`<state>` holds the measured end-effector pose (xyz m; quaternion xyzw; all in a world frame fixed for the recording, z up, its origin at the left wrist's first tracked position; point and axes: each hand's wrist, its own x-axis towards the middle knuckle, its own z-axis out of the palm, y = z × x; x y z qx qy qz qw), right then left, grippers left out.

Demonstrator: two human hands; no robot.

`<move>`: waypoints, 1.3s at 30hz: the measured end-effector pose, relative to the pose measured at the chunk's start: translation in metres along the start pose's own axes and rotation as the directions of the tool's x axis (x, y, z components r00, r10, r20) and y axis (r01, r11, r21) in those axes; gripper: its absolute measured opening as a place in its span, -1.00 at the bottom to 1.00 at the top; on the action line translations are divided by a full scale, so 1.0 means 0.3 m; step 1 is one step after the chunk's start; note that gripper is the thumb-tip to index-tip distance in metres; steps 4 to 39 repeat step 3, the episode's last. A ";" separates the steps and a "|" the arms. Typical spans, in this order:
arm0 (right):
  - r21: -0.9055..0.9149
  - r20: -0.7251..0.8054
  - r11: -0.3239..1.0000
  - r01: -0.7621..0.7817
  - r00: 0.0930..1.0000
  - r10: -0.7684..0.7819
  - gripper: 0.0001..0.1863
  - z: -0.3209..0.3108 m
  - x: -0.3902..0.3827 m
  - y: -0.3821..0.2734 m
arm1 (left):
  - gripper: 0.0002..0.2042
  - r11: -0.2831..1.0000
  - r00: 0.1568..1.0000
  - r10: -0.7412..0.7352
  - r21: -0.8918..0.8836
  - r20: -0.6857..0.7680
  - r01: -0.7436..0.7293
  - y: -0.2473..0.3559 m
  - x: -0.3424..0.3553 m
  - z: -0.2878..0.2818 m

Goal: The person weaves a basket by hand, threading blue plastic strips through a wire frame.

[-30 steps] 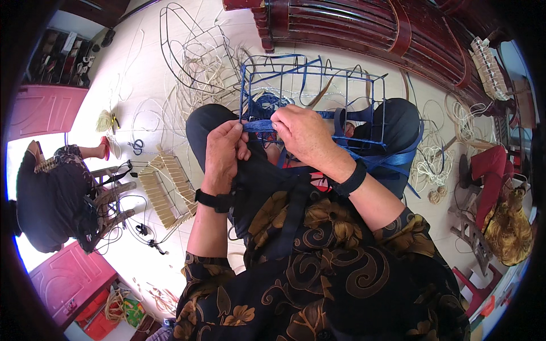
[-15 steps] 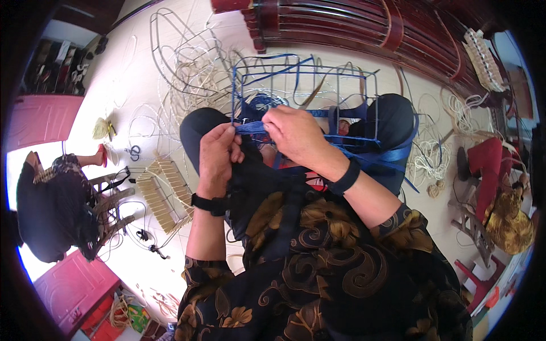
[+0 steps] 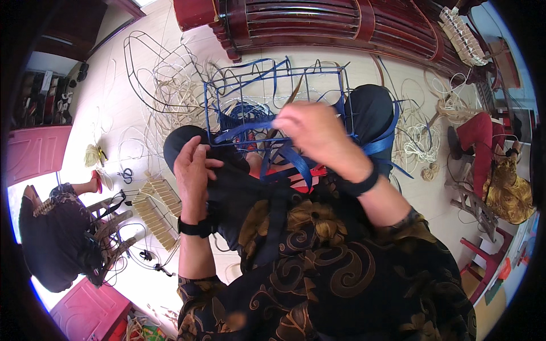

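A blue-wrapped wire basket frame (image 3: 208, 108) rests across my knees, with lengths of blue strap looped about its bars. My right hand (image 3: 318, 133) is slightly blurred; its fingers pinch a flat blue strap (image 3: 247, 129) stretched leftward to the frame's near left corner. Just below that corner is my left hand (image 3: 192, 167), fingers apart and nothing in them. Inside the frame, a woven or bundled patch of blue strap (image 3: 247, 112) shows in part. More loose blue strap (image 3: 297, 162) hangs between my legs and over my right thigh.
A dark red slatted bench (image 3: 301, 25) runs along the far side. Tangled pale cords (image 3: 176, 91) and white cord (image 3: 418, 139) lie on the floor. At left sits a frame wrapped in tan strips (image 3: 156, 210). Other people sit left (image 3: 54, 244) and right (image 3: 503, 193).
My left hand has let go of the blue strap and moved down-left, its fingers spreading. My right hand still pinches the strap and now sits apart from the left. The whole view has shifted.
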<state>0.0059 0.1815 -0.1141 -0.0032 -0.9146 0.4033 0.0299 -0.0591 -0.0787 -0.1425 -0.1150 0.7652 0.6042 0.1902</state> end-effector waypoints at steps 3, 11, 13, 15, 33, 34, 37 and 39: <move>0.229 -0.001 0.946 -0.229 0.972 0.235 -0.75 -0.134 -0.040 0.013 | -0.59 0.933 0.992 0.121 0.339 0.023 -0.122 0.009 0.022 -0.058; 0.229 -0.001 0.946 -0.229 0.972 0.235 -0.75 -0.134 -0.040 0.013 | -0.59 0.933 0.992 0.121 0.339 0.023 -0.122 0.009 0.022 -0.058; 0.229 -0.001 0.946 -0.229 0.972 0.235 -0.75 -0.134 -0.040 0.013 | -0.59 0.933 0.992 0.121 0.339 0.023 -0.122 0.009 0.022 -0.058; 0.229 -0.001 0.946 -0.229 0.972 0.235 -0.75 -0.134 -0.040 0.013 | -0.59 0.933 0.992 0.121 0.339 0.023 -0.122 0.009 0.022 -0.058; 0.229 -0.001 0.946 -0.229 0.972 0.235 -0.75 -0.134 -0.040 0.013 | -0.59 0.933 0.992 0.121 0.339 0.023 -0.122 0.009 0.022 -0.058; 0.229 -0.001 0.946 -0.229 0.972 0.235 -0.75 -0.134 -0.040 0.013 | -0.59 0.933 0.992 0.121 0.339 0.023 -0.122 0.009 0.022 -0.058; 0.229 -0.001 0.946 -0.229 0.972 0.235 -0.75 -0.134 -0.040 0.013 | -0.59 0.933 0.992 0.121 0.339 0.023 -0.122 0.009 0.022 -0.058; 0.229 -0.001 0.946 -0.229 0.972 0.235 -0.75 -0.134 -0.040 0.013 | -0.59 0.933 0.992 0.121 0.339 0.023 -0.122 0.009 0.022 -0.058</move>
